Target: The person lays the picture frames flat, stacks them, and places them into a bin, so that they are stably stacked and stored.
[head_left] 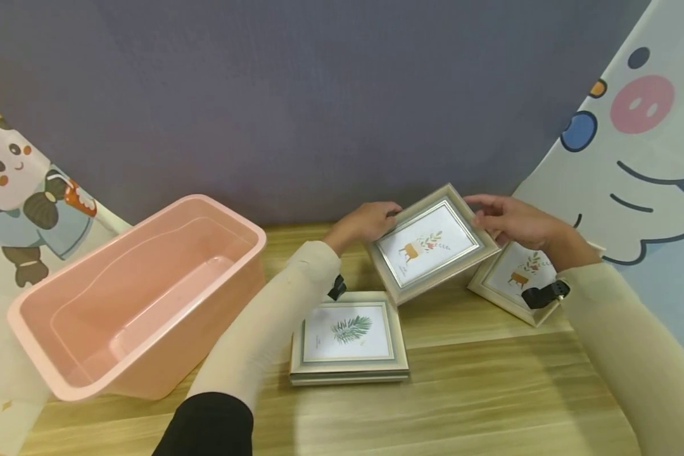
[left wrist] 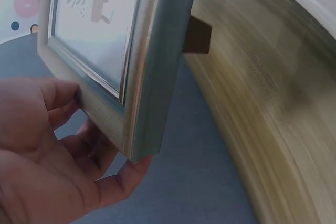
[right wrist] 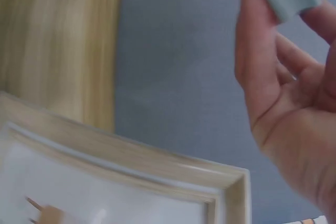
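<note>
Near the centre of the head view, a person's two hands are gripping a tilted picture frame (head_left: 427, 244) above the desk (head_left: 462, 392). The left hand (head_left: 365, 225) is pinching its upper-left side between thumb and fingers, while the right hand (head_left: 515, 221) is holding its upper-right edge. The frame is showing a print of an orange-brown stool and leafy sprigs; in the left wrist view, a brown flap (left wrist: 198, 38) is sticking out behind it.

Below centre, a leaf-print frame (head_left: 350, 332) is lying face up, apparently on top of another frame; the held frame's lowest corner is overlapping it in the head view, though whether they are touching I cannot tell. Right of centre, a second stool-print frame (head_left: 498, 278) is lying at an angle, partly hidden behind the right hand and wrist. At left, a pink bin (head_left: 236, 304) is standing on the desk. A grey panel (head_left: 319, 114) is rising across the top.
</note>
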### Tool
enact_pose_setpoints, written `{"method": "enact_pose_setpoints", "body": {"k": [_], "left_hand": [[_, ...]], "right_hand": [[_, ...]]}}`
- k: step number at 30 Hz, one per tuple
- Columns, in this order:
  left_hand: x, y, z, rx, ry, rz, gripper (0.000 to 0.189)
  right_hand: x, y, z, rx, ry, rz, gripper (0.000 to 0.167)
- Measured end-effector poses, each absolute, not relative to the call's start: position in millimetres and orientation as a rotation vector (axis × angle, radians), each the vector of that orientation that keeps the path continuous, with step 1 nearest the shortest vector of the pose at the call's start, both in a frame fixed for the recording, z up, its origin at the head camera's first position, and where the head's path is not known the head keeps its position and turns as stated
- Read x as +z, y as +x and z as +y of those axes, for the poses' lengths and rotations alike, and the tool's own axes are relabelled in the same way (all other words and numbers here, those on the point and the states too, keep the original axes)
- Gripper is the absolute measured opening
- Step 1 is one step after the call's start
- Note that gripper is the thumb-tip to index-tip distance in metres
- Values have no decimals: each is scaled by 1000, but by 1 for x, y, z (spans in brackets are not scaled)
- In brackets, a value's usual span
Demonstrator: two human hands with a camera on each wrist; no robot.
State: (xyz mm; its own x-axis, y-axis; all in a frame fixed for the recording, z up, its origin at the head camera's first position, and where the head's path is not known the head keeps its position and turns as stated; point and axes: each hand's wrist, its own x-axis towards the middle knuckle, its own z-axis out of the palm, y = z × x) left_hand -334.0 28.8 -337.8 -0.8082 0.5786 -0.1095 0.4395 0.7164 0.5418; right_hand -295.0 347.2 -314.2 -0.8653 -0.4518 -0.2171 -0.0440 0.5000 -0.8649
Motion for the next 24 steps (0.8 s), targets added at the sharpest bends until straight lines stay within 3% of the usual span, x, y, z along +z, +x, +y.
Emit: {"method": "enact_pose_setpoints", "body": {"k": [10,24], "left_hand": [[-334,-333,12,667,887,2566,43],[-337,-317,-15,795,910,2552,36]], "right_hand": [[-346,-274,339,-1654,-506,2138,41],[-371,-242,322,-1898,-601,1964,44]]}}
